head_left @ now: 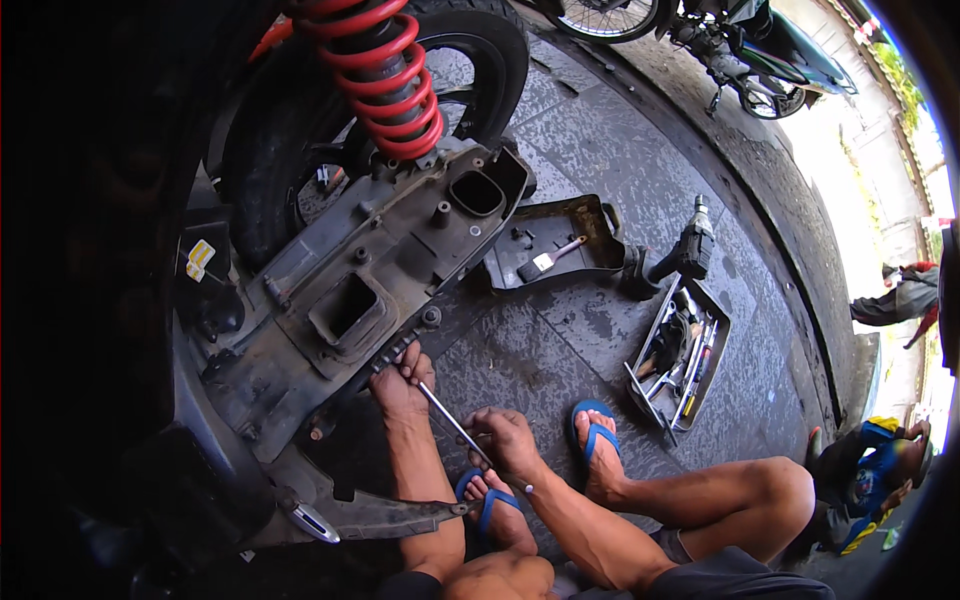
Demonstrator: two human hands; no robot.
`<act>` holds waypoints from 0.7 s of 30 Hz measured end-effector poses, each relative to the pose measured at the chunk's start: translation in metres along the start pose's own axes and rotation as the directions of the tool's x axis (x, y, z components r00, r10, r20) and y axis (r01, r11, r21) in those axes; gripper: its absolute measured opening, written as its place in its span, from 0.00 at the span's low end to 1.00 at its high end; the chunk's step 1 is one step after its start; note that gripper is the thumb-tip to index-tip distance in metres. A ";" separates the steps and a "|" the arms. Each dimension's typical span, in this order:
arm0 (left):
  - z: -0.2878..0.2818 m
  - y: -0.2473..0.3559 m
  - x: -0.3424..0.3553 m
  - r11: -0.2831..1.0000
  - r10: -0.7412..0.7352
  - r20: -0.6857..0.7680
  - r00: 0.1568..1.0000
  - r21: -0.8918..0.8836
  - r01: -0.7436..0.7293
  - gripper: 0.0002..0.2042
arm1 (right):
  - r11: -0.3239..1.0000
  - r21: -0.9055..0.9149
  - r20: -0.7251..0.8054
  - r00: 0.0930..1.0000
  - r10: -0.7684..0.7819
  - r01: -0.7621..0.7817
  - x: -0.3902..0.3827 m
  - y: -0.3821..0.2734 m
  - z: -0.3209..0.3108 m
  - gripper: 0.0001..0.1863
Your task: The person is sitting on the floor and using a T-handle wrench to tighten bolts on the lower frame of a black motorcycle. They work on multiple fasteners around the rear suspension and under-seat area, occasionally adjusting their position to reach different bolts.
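A long slim metal hand tool [455, 425], perhaps a wrench, runs slantwise between my two hands. My left hand [402, 382] is closed round its upper end, close against the lower edge of a dirty scooter engine case [400, 262]; the tool's tip is hidden by the fingers. Farther down the shaft, my right hand [500, 440] has its fingers curled on the handle. The case has two rectangular openings and a round bolt head [431, 316] just above my left hand. A red coil spring shock absorber [385, 85] rises from the case's far end.
Behind the case stands a black wheel [505, 70]. On the tiled floor lie a black cover [600, 262] with a paintbrush [545, 262] in it, a cordless drill [690, 245] and a tool tray [712, 350]. Parked motorcycles [740, 55] and other people [870, 480] are farther off.
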State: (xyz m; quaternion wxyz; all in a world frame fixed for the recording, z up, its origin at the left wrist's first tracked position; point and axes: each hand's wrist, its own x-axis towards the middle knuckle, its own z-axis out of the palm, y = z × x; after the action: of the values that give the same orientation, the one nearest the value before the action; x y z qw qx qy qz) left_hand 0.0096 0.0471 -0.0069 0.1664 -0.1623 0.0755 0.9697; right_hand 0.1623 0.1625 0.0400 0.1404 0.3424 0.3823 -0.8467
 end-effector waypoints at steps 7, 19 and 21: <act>0.019 0.002 -0.009 0.991 0.045 -0.074 0.996 0.126 -0.035 0.12 | 0.764 0.620 -0.558 0.784 0.271 0.178 -0.014 0.083 -0.069 0.25; 0.016 0.007 -0.001 0.945 0.134 -0.111 0.985 0.313 -0.094 0.12 | 0.787 -0.505 -0.193 0.843 -0.502 0.354 -0.047 0.084 -0.020 0.20; 0.027 -0.003 0.001 0.958 0.124 -0.108 0.986 0.273 -0.090 0.11 | 0.607 -0.733 -0.072 0.853 -0.518 0.307 -0.067 0.074 -0.022 0.20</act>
State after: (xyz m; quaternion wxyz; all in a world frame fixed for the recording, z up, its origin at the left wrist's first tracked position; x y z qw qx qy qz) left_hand 0.0021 0.0555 0.0177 0.1289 -0.1939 0.2243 0.9463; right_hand 0.2581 0.1278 0.0345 0.0030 0.2796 0.7573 -0.5902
